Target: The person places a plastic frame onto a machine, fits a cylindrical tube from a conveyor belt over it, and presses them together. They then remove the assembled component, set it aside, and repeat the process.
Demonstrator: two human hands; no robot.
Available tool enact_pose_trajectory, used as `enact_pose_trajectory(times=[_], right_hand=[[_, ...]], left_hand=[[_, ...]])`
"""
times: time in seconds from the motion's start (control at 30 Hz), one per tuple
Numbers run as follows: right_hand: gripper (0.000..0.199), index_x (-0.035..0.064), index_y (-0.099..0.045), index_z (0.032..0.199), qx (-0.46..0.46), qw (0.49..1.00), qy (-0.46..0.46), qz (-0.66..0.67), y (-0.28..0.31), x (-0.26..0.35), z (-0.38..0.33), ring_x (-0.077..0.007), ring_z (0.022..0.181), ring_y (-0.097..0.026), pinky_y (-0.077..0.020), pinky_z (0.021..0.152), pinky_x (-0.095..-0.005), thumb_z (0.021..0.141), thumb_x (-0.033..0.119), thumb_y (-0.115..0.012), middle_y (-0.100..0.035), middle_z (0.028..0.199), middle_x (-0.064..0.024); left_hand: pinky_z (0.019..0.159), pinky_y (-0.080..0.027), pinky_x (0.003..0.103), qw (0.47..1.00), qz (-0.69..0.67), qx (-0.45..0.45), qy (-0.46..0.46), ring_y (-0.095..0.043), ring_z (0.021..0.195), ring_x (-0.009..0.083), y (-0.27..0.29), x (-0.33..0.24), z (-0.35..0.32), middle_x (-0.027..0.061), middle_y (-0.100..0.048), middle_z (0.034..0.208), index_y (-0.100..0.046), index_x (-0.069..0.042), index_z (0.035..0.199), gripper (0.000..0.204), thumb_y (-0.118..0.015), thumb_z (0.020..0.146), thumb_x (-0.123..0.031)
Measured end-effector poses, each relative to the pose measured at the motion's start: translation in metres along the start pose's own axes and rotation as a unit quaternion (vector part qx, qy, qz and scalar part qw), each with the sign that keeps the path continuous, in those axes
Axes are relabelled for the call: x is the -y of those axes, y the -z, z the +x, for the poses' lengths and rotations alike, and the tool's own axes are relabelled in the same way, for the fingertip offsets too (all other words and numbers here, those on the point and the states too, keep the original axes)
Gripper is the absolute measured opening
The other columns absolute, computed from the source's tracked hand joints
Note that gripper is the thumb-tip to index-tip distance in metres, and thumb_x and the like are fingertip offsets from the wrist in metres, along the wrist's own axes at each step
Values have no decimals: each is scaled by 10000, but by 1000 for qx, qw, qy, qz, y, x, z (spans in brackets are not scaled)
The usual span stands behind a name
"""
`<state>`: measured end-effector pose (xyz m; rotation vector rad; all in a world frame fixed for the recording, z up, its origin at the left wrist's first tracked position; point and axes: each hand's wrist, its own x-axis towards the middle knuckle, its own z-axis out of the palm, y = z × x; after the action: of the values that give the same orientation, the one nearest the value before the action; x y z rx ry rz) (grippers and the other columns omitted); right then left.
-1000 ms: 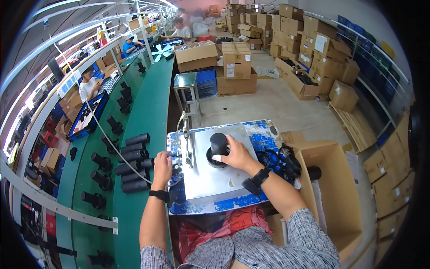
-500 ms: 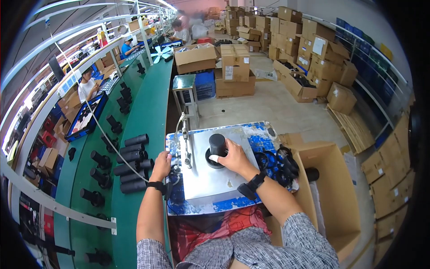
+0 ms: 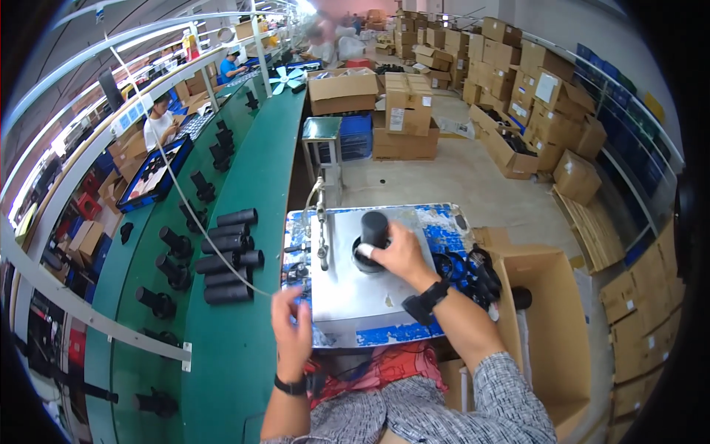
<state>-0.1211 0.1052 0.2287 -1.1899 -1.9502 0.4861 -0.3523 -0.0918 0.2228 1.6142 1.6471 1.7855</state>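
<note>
A black cylindrical part with a wider round base (image 3: 375, 228) stands upright on the bare metal plate (image 3: 346, 296). My right hand (image 3: 403, 255) is closed on its side, the thumb low near the base and the fingers around the far side, partly hidden. My left hand (image 3: 292, 325) is raised over the near left corner of the worktable, fingers apart, with nothing visible in it. A small metal fixture with a thin hose (image 3: 322, 229) rises from the plate's left part. Small black parts (image 3: 297, 270) lie along the table's left edge.
Several black tubes (image 3: 228, 287) lie on the green bench (image 3: 255, 185) to the left; flanged black parts (image 3: 176, 243) stand in a row beyond them. Black rings (image 3: 470, 274) pile up right of the plate. An open carton (image 3: 551, 325) stands at right. Co-workers sit farther up the line.
My left hand has left the table's left edge and moved nearer to me, its fingers now spread. My right hand still grips the cylindrical part. The whole view has shifted slightly.
</note>
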Motion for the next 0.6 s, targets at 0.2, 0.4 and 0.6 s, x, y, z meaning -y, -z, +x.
enact_pose_trajectory(times=[0.2,0.4,0.6], right_hand=[[498,-2,-685,1263,-56,936,104,333,88,167,-35,-220,1093,-693,-565,950,-400,819,55,-904,-720,1250,-121],[661,27,-685,1276,151,917,344,138,-37,172,-136,-352,1055,-695,-495,950,-474,688,229,-908,-728,1154,-151],[708,22,-620,1410,264,919,264,125,-41,160,-148,-386,1342,-594,-488,1080,-482,815,266,-918,-618,1463,-186]], left_hand=[[881,-525,339,999,37,-17,-10,-620,971,210,75,-25,-83,144,-656,1222,-652,3,1309,451,-683,868,87],[1044,-505,442,995,74,-42,-53,-634,1213,316,81,-46,-101,183,-663,1357,-582,-42,1438,899,-1030,666,-148],[1047,-512,402,899,299,-277,162,-633,1182,268,201,-18,-128,141,-621,1320,-556,10,1386,645,-844,823,-118]])
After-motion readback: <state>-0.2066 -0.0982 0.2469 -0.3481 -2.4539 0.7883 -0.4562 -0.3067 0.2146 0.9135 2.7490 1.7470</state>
